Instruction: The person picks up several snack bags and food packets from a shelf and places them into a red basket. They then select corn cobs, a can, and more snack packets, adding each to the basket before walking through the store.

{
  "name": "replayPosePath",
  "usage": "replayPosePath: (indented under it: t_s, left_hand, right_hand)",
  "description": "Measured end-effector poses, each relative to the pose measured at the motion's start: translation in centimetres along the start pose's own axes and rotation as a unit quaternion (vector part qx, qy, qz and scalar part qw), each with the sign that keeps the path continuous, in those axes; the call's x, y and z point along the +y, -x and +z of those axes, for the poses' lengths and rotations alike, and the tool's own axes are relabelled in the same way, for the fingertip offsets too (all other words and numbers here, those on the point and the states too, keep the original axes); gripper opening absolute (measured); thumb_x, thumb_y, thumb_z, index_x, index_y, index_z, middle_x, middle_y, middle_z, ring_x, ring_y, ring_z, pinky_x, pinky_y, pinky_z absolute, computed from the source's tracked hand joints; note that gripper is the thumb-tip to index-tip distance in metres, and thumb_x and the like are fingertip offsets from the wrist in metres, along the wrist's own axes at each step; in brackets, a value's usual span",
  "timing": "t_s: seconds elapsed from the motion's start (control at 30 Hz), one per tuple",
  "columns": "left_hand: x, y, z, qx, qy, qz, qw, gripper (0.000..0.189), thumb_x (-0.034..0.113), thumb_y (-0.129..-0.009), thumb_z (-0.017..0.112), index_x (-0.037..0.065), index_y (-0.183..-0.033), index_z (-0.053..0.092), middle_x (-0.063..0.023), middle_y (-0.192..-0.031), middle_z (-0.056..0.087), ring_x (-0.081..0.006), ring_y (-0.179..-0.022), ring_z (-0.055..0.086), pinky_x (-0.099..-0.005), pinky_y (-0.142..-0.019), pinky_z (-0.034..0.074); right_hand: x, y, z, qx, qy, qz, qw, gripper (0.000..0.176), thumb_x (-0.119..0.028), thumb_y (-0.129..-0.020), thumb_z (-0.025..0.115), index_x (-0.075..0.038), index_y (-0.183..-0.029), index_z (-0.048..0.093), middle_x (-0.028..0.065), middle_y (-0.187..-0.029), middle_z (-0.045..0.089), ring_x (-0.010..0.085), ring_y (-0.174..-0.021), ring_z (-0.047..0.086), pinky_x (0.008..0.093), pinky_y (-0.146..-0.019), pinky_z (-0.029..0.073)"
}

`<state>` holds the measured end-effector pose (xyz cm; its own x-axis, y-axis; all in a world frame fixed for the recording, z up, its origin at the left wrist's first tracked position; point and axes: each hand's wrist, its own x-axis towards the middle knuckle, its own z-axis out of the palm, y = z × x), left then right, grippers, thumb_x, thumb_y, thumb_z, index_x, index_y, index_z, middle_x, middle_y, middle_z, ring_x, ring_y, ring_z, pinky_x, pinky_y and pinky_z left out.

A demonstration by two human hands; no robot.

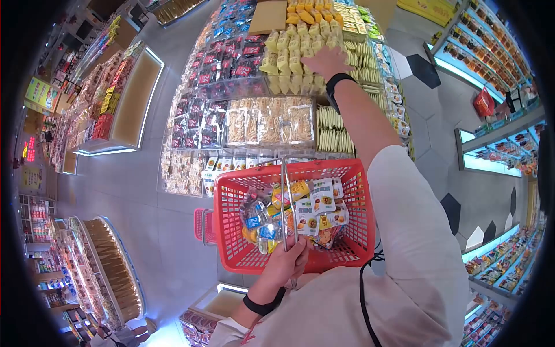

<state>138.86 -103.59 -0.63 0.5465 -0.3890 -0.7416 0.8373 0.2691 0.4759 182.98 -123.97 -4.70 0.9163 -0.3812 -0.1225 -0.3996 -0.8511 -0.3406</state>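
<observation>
My left hand (287, 259) is closed around the thin metal handle (288, 199) of a red shopping basket (363, 222). Inside the basket lie several snack packets: white pouches (322, 195) with food pictures, a yellow packet (298, 189) and clear-and-blue packages (252, 220). My right arm stretches forward over the display. With fingers spread, my right hand (326, 61) is over the pale yellow snack packets (283, 61), at their right side. Whether the fingertips touch a packet is hard to see. Both wrists wear black bands.
Around the yellow packets are dark packets with pink labels (231, 61), bagged pale snacks (270, 122), green packets (333, 130) and orange packets (312, 14). A smaller red basket (203, 225) stands left of mine. Lit shelves (497, 139) line the right; display islands (124, 104) stand left.
</observation>
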Motion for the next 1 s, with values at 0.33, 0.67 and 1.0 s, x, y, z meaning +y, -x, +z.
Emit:
replayPosePath:
  t_s: [0.33, 0.67, 1.0]
  left_hand:
    - [-0.2, -0.1, 0.3, 0.018, 0.003, 0.013, 1.000, 0.021, 0.027, -0.103, 0.045, 0.009, -0.095, 0.054, 0.0047, -0.057, 0.036, -0.0071, -0.041, 0.032, -0.0246, -0.037, 0.024]
    - [-0.3, -0.1, 0.2, 0.003, -0.005, 0.022, 1.000, 0.023, 0.027, -0.104, 0.043, 0.007, -0.098, 0.052, 0.0043, -0.058, 0.034, -0.0063, -0.042, 0.030, -0.0231, -0.037, 0.025]
    - [-0.2, -0.3, 0.3, -0.001, 0.006, 0.020, 1.000, 0.022, 0.025, -0.104, 0.042, 0.008, -0.095, 0.054, 0.0047, -0.055, 0.034, -0.0077, -0.039, 0.030, -0.0256, -0.036, 0.023]
  right_hand:
    - [-0.4, 0.0, -1.0, -0.035, 0.046, 0.011, 0.998, 0.089, -0.066, -0.073, 0.062, -0.010, -0.140, 0.046, 0.0165, -0.154, 0.024, 0.0438, -0.143, 0.017, 0.0741, -0.104, 0.021]
    - [-0.3, 0.2, -2.7, -0.073, 0.032, 0.023, 0.997, 0.094, -0.063, -0.070, 0.068, -0.011, -0.144, 0.042, 0.0145, -0.153, 0.028, 0.0447, -0.142, 0.017, 0.0793, -0.100, 0.020]
    - [-0.3, 0.7, -2.5, -0.055, 0.038, 0.015, 0.998, 0.093, -0.060, -0.070, 0.070, -0.012, -0.144, 0.042, 0.0120, -0.155, 0.026, 0.0453, -0.143, 0.012, 0.0811, -0.099, 0.019]
